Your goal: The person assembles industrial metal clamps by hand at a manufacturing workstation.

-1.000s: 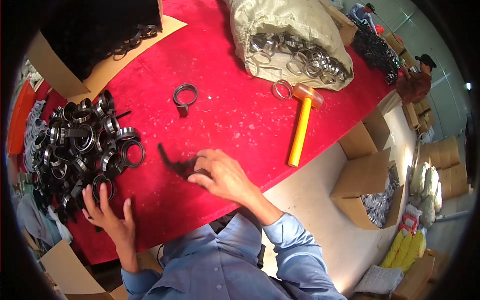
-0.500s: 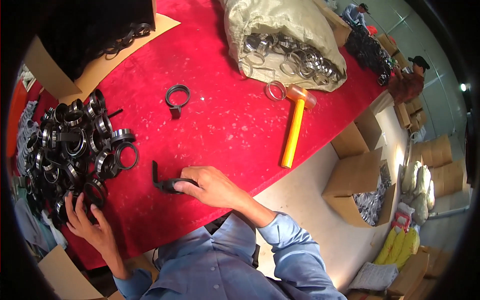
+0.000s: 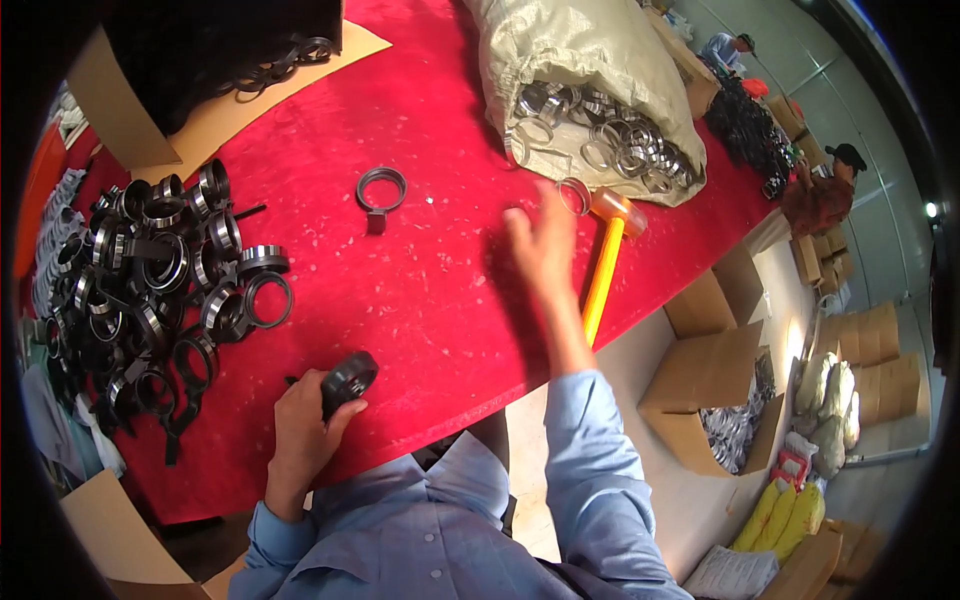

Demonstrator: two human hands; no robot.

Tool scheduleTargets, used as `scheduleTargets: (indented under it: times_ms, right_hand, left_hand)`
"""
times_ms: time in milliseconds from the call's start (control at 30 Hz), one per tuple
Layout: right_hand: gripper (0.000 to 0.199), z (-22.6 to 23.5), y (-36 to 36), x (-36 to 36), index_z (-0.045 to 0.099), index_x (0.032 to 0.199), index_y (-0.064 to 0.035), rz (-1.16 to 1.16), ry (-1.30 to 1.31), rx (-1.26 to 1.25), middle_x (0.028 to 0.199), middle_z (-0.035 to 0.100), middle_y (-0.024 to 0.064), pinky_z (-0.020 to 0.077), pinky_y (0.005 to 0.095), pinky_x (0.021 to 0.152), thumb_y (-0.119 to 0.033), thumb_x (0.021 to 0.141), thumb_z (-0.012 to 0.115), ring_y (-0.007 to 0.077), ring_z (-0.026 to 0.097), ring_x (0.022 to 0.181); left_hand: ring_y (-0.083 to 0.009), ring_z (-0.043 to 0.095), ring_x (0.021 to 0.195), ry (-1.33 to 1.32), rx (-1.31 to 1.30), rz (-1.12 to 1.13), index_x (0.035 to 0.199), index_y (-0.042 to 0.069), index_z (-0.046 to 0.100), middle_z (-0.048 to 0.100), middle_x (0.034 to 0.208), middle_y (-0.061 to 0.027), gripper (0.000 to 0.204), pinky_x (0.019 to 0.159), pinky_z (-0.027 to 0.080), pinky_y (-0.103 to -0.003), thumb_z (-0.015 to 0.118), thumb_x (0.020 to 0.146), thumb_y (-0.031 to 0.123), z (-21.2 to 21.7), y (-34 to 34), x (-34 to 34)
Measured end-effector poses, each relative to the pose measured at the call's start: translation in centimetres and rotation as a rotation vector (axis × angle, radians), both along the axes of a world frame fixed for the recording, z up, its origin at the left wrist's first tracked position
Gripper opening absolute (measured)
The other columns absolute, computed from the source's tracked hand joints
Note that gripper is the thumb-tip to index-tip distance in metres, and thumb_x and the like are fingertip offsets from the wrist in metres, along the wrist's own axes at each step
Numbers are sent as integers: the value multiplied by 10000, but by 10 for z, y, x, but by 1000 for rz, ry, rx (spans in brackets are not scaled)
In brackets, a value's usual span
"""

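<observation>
A black ring-shaped part (image 3: 350, 383) is gripped between the thumb and fingers of my left hand (image 3: 303, 420), near the front edge of the red table. My right hand (image 3: 545, 245) reaches over the table, thumb apart from the fingers, with nothing in it. Its fingertips are close to a thin shiny metal ring (image 3: 573, 197); whether they touch it I cannot tell. Right beside that ring lies a mallet with an amber head (image 3: 620, 212) and a yellow handle (image 3: 602, 285). A single black ring with a tab (image 3: 381, 188) lies farther back on the red cloth.
At left is a heap of black rings (image 3: 165, 270), some lined with metal. A woven sack (image 3: 600, 50) spills metal rings at the back. A cardboard box with black parts (image 3: 125, 110) is at far left; another box (image 3: 690, 375) stands on the floor. Two people work at far right.
My right hand has let go of the black ring part and moved far and right toward the metal ring. My left hand has left the heap and now holds the black part.
</observation>
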State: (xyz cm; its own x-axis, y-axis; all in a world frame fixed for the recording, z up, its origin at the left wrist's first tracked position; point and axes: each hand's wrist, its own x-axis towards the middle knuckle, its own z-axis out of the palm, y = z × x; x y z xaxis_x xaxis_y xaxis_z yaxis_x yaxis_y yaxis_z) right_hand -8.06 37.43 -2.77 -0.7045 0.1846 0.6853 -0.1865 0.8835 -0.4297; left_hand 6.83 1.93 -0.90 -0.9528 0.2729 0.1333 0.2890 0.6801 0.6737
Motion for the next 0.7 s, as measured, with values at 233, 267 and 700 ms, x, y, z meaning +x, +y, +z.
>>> scheduleTargets:
  times_ms: [233,267,700]
  right_hand:
    - [159,-6,14,6,735,947,-15,-30,-385,-223,848,692,188,515,382,717,-136,846,717,303,687,785]
    - [158,10,-11,21,731,955,-14,84,-453,-335,847,690,167,508,348,726,-123,841,725,253,678,790]
    - [113,12,-133,130,660,901,33,681,-590,-658,802,633,90,489,274,661,14,824,740,165,621,722]
  left_hand:
    - [-135,600,870,-304,858,287,1109,51,477,579,977,-54,506,778,504,-268,782,726,-76,10,15,7]
    - [-139,602,924,-336,895,252,1142,61,440,563,1032,-67,544,829,514,-284,756,731,-103,8,12,8]
    - [-145,640,739,-620,1272,308,987,77,438,638,934,-97,391,677,521,-256,755,799,-52,-7,43,-21]
